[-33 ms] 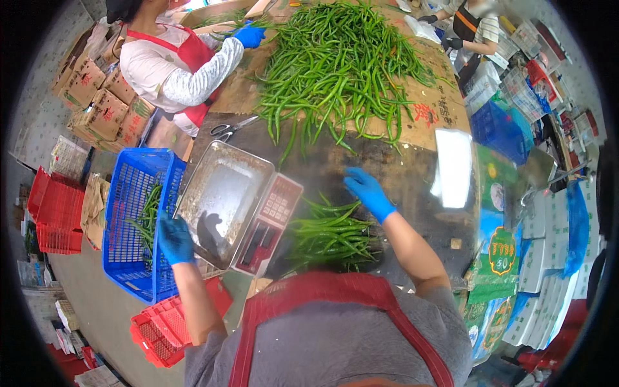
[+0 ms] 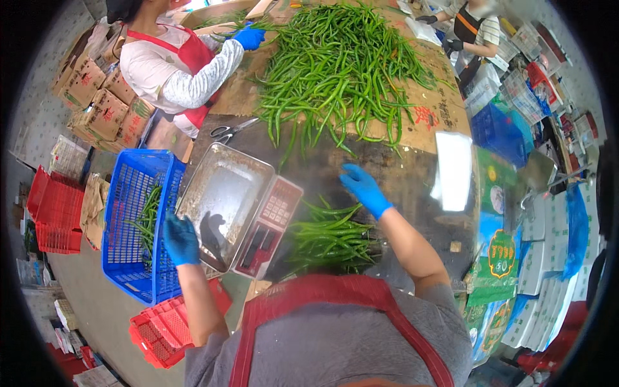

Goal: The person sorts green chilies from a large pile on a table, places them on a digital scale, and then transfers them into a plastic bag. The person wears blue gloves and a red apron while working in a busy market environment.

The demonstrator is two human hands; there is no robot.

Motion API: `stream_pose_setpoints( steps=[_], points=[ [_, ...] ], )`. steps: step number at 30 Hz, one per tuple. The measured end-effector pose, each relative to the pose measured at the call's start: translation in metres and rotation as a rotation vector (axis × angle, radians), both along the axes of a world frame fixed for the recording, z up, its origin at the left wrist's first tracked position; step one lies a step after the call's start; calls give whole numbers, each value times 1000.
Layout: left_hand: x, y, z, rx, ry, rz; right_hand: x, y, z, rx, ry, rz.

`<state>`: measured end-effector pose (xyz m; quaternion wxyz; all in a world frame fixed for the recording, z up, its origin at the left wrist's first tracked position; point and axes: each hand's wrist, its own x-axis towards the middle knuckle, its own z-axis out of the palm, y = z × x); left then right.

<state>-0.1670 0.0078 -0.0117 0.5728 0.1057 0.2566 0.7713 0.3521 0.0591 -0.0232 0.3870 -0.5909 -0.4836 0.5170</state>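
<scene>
My left hand, in a blue glove, is over the gap between the blue plastic basket and the metal pan of the weighing scale. Its fingers are extended and nothing shows in them. A dark shadow falls on the pan beside it. My right hand, gloved in blue too, reaches above the dark tabletop with fingers stretched out and holds nothing visible. Just below it, close to my apron, lies a small bunch of green chili peppers. More green chili peppers lie inside the basket.
A big heap of green chili peppers covers cardboard at the far side. Scissors lie behind the scale; white sheets lie at the right. One co-worker stands far left, another far right. Red crates are on the floor.
My left hand has shifted slightly right, toward the scale pan. My right hand has moved slightly left and away from me. The peppers, scale and basket stay where they were.
</scene>
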Motion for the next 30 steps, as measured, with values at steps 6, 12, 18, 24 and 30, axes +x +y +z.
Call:
stream_pose_setpoints(
  steps=[6,12,18,24,30],
  points=[
    [85,3,32,-290,163,49,-74,135,-7,324,-595,239],
    [92,-11,39,-385,280,85,-148,228,8,450,-1059,229],
    [84,-21,31,-379,331,68,-148,287,6,288,-1266,610],
    [98,5,38,-380,333,84,-86,262,-8,265,-1470,923],
    [121,20,49,-325,337,-78,13,155,-29,594,-1396,901]
  ],
)
